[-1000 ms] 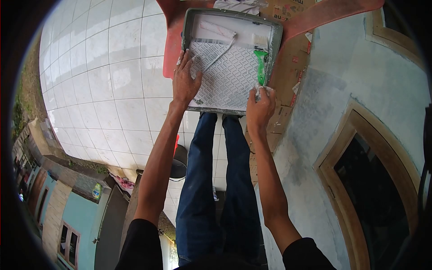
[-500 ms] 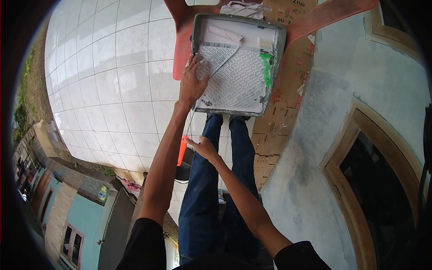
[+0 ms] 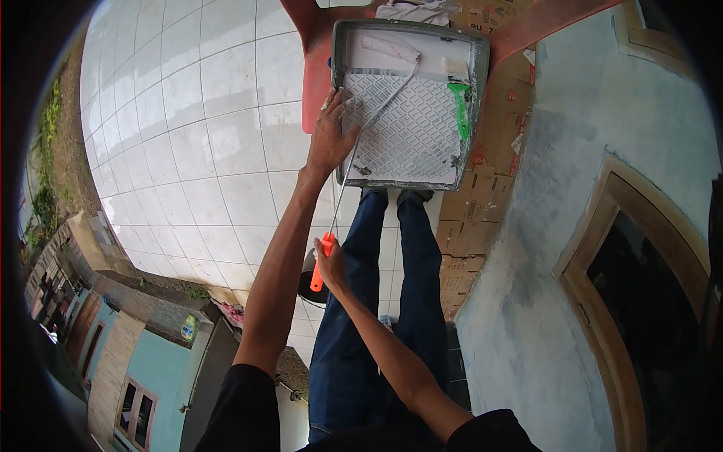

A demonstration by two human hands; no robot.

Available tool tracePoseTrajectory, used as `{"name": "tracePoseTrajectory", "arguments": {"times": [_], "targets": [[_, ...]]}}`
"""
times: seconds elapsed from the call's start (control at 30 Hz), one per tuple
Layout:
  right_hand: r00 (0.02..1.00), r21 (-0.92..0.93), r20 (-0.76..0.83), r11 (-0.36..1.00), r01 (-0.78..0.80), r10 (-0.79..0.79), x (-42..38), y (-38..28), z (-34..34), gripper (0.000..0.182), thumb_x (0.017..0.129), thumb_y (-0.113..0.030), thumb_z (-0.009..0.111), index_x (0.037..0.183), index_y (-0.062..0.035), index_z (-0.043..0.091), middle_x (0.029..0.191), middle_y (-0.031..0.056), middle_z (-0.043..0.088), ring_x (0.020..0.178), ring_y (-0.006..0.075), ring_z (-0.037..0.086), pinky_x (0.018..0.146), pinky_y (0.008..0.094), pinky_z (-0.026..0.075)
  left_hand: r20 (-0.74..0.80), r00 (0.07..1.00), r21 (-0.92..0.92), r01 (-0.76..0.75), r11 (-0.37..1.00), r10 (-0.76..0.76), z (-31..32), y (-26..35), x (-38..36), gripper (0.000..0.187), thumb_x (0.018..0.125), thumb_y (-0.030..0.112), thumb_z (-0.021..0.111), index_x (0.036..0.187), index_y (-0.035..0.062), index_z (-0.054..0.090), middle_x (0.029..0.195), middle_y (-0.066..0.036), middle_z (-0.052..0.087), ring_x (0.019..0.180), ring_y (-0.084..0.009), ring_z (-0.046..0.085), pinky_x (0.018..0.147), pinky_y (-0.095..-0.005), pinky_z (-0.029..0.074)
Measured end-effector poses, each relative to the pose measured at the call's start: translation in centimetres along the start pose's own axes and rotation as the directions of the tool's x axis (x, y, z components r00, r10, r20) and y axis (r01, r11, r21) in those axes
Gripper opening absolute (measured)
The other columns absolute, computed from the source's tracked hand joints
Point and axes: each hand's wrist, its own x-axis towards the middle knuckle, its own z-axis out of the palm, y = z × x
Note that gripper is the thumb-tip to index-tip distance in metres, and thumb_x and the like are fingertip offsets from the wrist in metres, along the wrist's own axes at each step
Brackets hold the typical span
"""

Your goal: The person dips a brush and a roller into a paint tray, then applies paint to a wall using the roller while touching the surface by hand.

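Note:
A dark-rimmed paint tray [image 3: 482,98] holds white paint in its deep far end and has a ridged, paint-smeared slope. My left hand [image 3: 328,143] grips its left rim, with the thumb on the inner side. A paint roller [image 3: 390,50] rests with its white sleeve in the paint, and its long wire frame runs back over the near edge. My right hand [image 3: 332,265] is closed round the roller's orange handle. A paintbrush [image 3: 459,109] with a green handle lies on the tray's right side, its bristles toward the paint.
Under the tray is a red plastic chair [image 3: 315,90]. A white cloth [image 3: 414,12] lies behind it. Flattened cardboard [image 3: 474,203] covers the floor along the grey wall [image 3: 557,151] at right. A black bucket [image 3: 307,290] stands beside my legs on white tiles [image 3: 226,143].
My right hand has closed round the orange handle, where its fingers were looser beside it before. My left hand stays on the tray's rim. The view has shifted slightly.

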Motion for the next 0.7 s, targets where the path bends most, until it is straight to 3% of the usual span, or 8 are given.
{"name": "tracePoseTrajectory", "arguments": {"times": [0.07,0.13,0.37,0.43,0.47,0.57,0.63,0.7], "targets": [[0.996,0.179,-0.015,0.980,-0.081,0.085,-2.9,-2.6,-2.2,0.031,0.093,-0.034,0.056,0.091,-0.0033,0.052,0.062,0.0031,0.052,0.056,0.0135,0.055,0.054,0.0276,0.045,-0.004,1.000,-0.025,-0.014,1.000,0.014,0.0,0.2,0.1,0.050,0.076,0.008,0.063,0.119,-0.0148,0.049,0.142,-0.025,0.035,0.137,-0.0359,0.024,0.112,-0.0416,0.024],[0.996,0.313,-0.007,0.946,-0.083,0.090,-6.4,-6.4,-5.4,0.025,0.095,-0.030,0.053,0.093,-0.0053,0.052,0.058,-0.0011,0.047,0.047,0.0064,0.049,0.045,0.0214,0.041,0.038,0.999,0.008,0.000,1.000,-0.001,-0.1,-0.5,0.1,0.051,0.075,0.008,0.063,0.120,-0.0132,0.049,0.142,-0.025,0.035,0.137,-0.0350,0.024,0.112,-0.0408,0.024],[0.981,0.180,0.020,0.965,-0.193,0.193,-12.3,-10.5,-15.1,0.025,0.097,-0.031,0.049,0.094,-0.0057,0.049,0.057,-0.0011,0.045,0.040,0.0054,0.044,0.038,0.0226,0.039,0.057,0.998,0.025,-0.027,0.999,0.026,0.3,-0.9,-0.1,0.053,0.076,0.010,0.063,0.124,-0.0088,0.049,0.142,-0.025,0.034,0.138,-0.0340,0.023,0.113,-0.0403,0.023],[1.000,-0.195,-0.013,0.981,-0.024,0.022,-12.5,-10.6,-17.4,0.031,0.098,-0.034,0.044,0.100,-0.0029,0.047,0.063,0.0133,0.057,0.052,0.0309,0.060,0.046,0.0383,0.046,0.022,0.999,0.049,-0.034,0.998,0.033,0.6,-1.3,0.2,0.054,0.076,0.011,0.064,0.124,-0.0086,0.049,0.142,-0.024,0.034,0.138,-0.0334,0.022,0.113,-0.0401,0.023],[0.998,-0.269,-0.035,0.961,-0.060,0.053,-12.8,-11.4,-18.4,0.032,0.098,-0.035,0.043,0.100,-0.0028,0.048,0.066,0.0183,0.059,0.060,0.0380,0.061,0.051,0.0432,0.047,0.023,0.999,0.046,-0.040,0.998,0.039,0.8,-1.3,0.2,0.054,0.076,0.011,0.064,0.124,-0.0086,0.049,0.142,-0.024,0.034,0.138,-0.0334,0.022,0.113,-0.0401,0.023],[0.994,-0.294,-0.032,0.950,-0.109,0.104,-13.4,-12.1,-20.3,0.034,0.098,-0.036,0.043,0.098,-0.0030,0.049,0.068,0.0172,0.059,0.063,0.0362,0.062,0.056,0.0415,0.047,0.009,0.999,0.062,-0.043,0.997,0.042,0.8,-1.5,0.3,0.054,0.076,0.012,0.063,0.124,-0.0082,0.049,0.143,-0.023,0.034,0.139,-0.0325,0.022,0.113,-0.0398,0.023],[0.984,-0.093,-0.024,0.979,-0.179,0.178,-14.0,-11.9,-20.5,0.031,0.097,-0.036,0.047,0.091,-0.0059,0.050,0.053,-0.0013,0.042,0.039,0.0066,0.043,0.036,0.0244,0.038,0.025,0.999,0.030,-0.029,0.999,0.028,0.8,-1.7,0.4,0.054,0.076,0.012,0.064,0.124,-0.0086,0.049,0.143,-0.022,0.034,0.139,-0.0324,0.022,0.113,-0.0397,0.022],[0.989,-0.110,-0.042,0.984,-0.143,0.139,-13.3,-10.3,-19.9,0.031,0.096,-0.036,0.048,0.091,-0.0063,0.050,0.052,-0.0019,0.041,0.039,0.0064,0.042,0.036,0.0241,0.037,0.032,0.999,0.023,-0.029,0.999,0.028,0.6,-1.8,0.2,0.054,0.076,0.012,0.064,0.124,-0.0086,0.049,0.143,-0.023,0.034,0.139,-0.0329,0.022,0.113,-0.0397,0.022]]}}
